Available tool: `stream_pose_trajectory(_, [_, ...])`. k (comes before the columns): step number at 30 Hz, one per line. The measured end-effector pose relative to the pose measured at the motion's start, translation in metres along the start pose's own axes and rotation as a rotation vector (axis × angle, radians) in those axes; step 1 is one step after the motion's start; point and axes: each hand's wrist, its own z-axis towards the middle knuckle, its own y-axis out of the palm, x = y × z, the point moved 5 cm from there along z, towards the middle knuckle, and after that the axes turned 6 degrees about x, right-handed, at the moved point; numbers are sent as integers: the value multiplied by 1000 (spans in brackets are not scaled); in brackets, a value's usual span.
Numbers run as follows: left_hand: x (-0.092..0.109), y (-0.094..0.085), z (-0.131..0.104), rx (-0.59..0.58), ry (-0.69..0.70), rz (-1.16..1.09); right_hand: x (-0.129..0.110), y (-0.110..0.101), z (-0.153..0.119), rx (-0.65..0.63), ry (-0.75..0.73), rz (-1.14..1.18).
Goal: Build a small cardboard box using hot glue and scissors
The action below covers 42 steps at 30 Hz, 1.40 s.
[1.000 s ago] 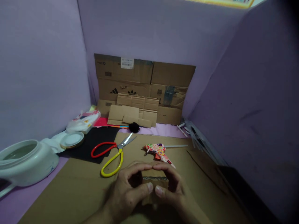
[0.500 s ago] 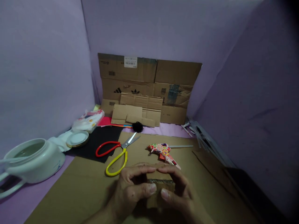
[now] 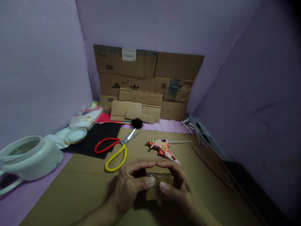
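Both hands grip a small cardboard box point(image 3: 155, 191) at the front middle of the view. A dark, shiny line runs along its upper near edge. My left hand point(image 3: 133, 185) is closed on its left side, thumb against the near face and fingers over the top. From the right, my right hand point(image 3: 177, 183) holds it the same way, the thumbs a little apart. The box's far side is hidden by the fingers. Beyond the hands lies a flower-patterned glue gun point(image 3: 162, 147) with a glue stick in its back. Scissors point(image 3: 117, 150) with red and yellow handles lie open to the left.
A cardboard sheet point(image 3: 70, 185) covers the work surface. At left stand a white pot point(image 3: 39, 160), a round lid point(image 3: 75, 135) and black paper point(image 3: 94, 147). Behind are black yarn point(image 3: 137, 123), cardboard pieces point(image 3: 127, 108) and a large upright cardboard panel point(image 3: 178, 66). Glue sticks point(image 3: 199, 131) lie right.
The whole scene sits slightly higher and more to the left, as the head view has shifted. Both hands keep the same hold on the cardboard box.
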Motion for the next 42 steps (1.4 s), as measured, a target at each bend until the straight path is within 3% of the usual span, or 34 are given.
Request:
stream_pose_trajectory(6, [3, 2, 2, 1, -17, 188, 9, -5, 0, 68, 72, 22])
stream_pose_trajectory(13, [-4, 7, -2, -152, 22, 249, 4, -8, 3, 69, 109, 50])
stream_pose_trajectory(19, [-2, 6, -5, -60, 8, 209, 2, -5, 2, 18, 129, -8])
stream_pose_trajectory(25, [5, 1, -2, 38, -25, 192, -3, -6, 2, -81, -3, -143])
stream_pose_trajectory(29, [1, -5, -1, 47, -55, 138, -7, 0, 0, -230, 35, -152])
stream_pose_trajectory(33, [-3, -8, 1, 66, -86, 40, -13, 2, 1, -237, 67, -174])
stream_pose_trajectory(38, [-6, 0, 5, 121, -260, -114, -8, 3, 2, -326, 200, -18])
stream_pose_trajectory(42, [-9, 3, 4, 134, -393, -155, -6, 3, 4, -321, 188, -33])
